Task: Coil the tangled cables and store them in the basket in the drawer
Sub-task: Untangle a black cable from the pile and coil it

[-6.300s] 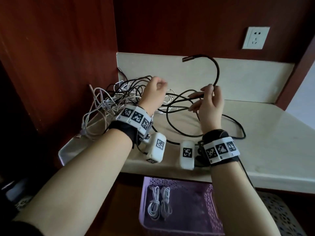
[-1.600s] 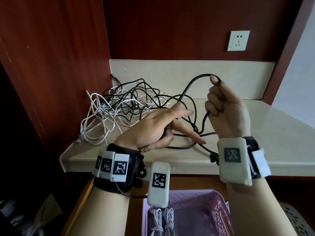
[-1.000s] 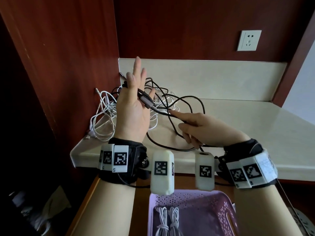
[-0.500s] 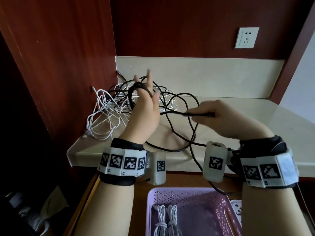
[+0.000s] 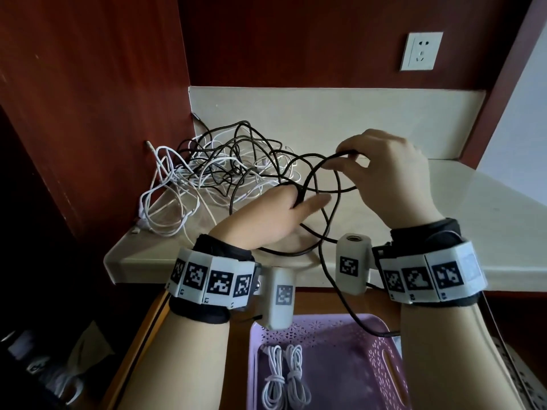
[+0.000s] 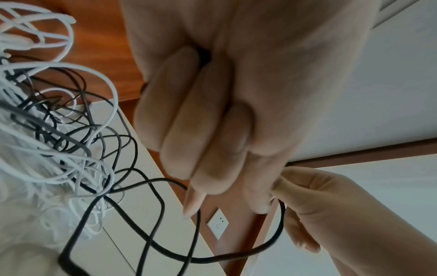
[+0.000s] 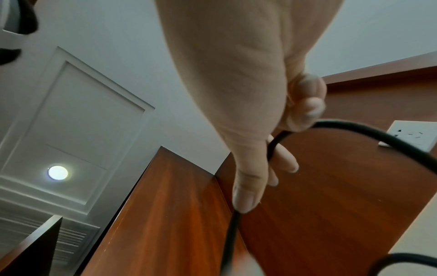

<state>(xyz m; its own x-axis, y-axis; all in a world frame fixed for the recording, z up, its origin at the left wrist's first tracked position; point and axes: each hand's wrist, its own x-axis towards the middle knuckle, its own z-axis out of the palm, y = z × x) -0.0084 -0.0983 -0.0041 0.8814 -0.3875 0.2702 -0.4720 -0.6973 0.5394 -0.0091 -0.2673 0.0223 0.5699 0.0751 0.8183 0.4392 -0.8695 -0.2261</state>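
A black cable (image 5: pixel 338 190) runs in loops between my two hands above the counter, and its tail hangs over the front edge toward the drawer. My left hand (image 5: pixel 296 202) lies low over the counter. Its fingers (image 6: pixel 201 149) are curled round the black cable (image 6: pixel 212 261). My right hand (image 5: pixel 349 161) is higher and to the right. Its thumb and fingers (image 7: pixel 264 168) pinch the black cable (image 7: pixel 343 124). A tangle of white and black cables (image 5: pixel 207 173) lies at the back left. The purple basket (image 5: pixel 319 321) sits in the open drawer below.
Two coiled white cables (image 5: pixel 285 377) lie in the basket's left part. The counter (image 5: pixel 458 232) ends in a red-brown wall on the left and a pale backsplash behind. A wall socket (image 5: pixel 421 51) is up at the right.
My left hand came down from upright and now lies low with the cable in its curled fingers. My right hand rose and moved back, drawing the black cable up into a loop.
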